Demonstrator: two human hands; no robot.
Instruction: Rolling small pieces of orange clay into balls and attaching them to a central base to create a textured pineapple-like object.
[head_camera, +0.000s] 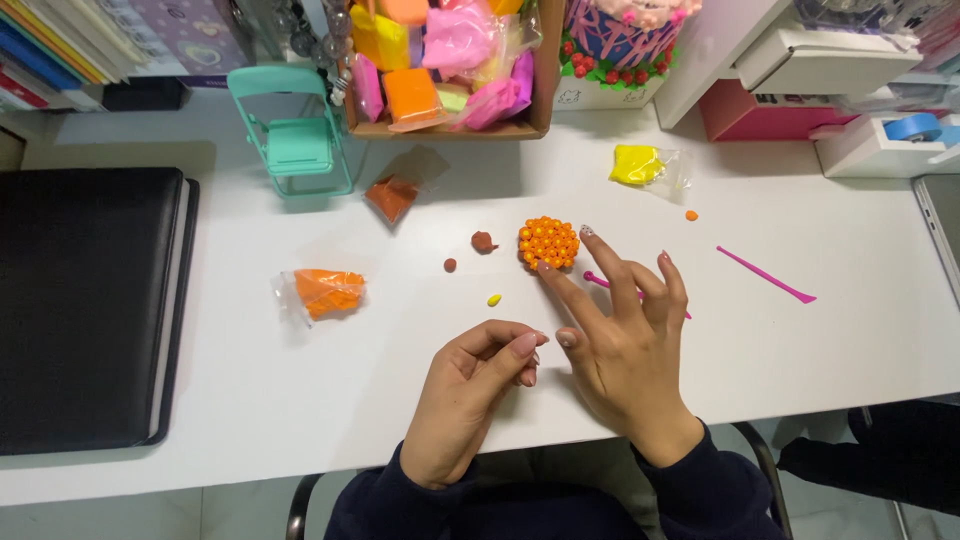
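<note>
Just beyond the spread fingers (590, 262) of the right hand (625, 345) lies the orange bead cluster (549, 243) on the tabletop (250, 380), while the left hand (470, 390) pinches narrow, contents unseen; press each bead lightly to avoid flattening neighbours.

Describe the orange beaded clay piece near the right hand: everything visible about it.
The orange clay piece is a rounded, slightly heart-like lump covered in many small glossy orange balls packed closely together. It looks like soft modelling clay. It lies flat on the white table, beside a small brown clay blob. The right hand has its index fingertip at the piece's lower edge.
</note>
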